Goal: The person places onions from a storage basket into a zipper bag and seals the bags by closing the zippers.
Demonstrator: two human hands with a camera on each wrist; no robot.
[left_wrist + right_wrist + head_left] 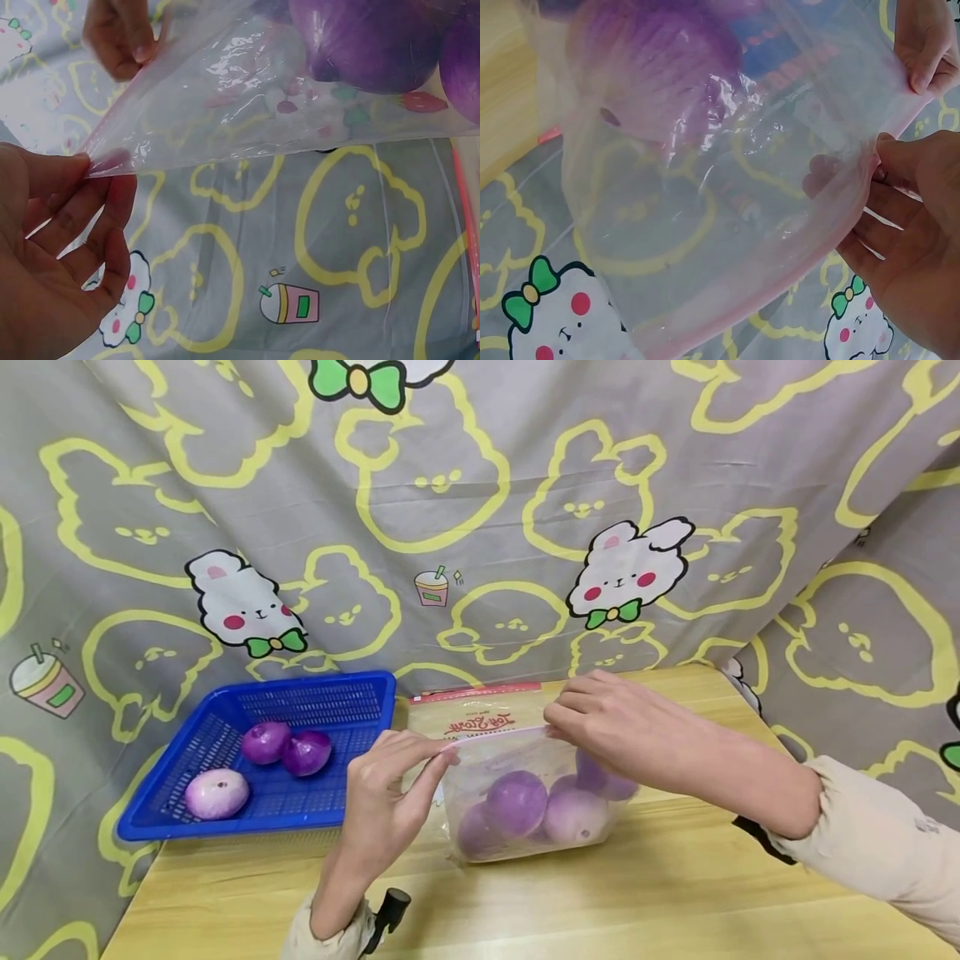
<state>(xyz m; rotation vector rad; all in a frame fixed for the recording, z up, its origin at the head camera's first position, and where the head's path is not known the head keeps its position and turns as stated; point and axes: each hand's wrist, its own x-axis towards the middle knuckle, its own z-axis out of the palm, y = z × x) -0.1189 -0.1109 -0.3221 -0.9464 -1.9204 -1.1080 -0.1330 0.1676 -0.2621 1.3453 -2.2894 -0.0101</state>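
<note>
A clear zip bag (pixel 480 768) with a pink top strip stands on the table, holding several purple onions (pixel 517 803). My left hand (pixel 390 793) pinches the left corner of its top edge between thumb and fingers. Further right along that edge, my right hand (pixel 622 727) pinches the strip. In the left wrist view the left hand (pixel 67 232) grips the bag's corner, with onions (pixel 367 45) behind the film. The right wrist view shows the right hand (pixel 911 217) with its thumb and fingers on either side of the pink strip.
At the left, a blue plastic basket (pixel 375 689) holds two purple onions (pixel 266 743) and one paler onion (pixel 217 794). Behind the bag lies another bag (pixel 438 714) with a red strip and red print. A patterned grey curtain (pixel 480 485) hangs along the wooden table's (pixel 675 893) back.
</note>
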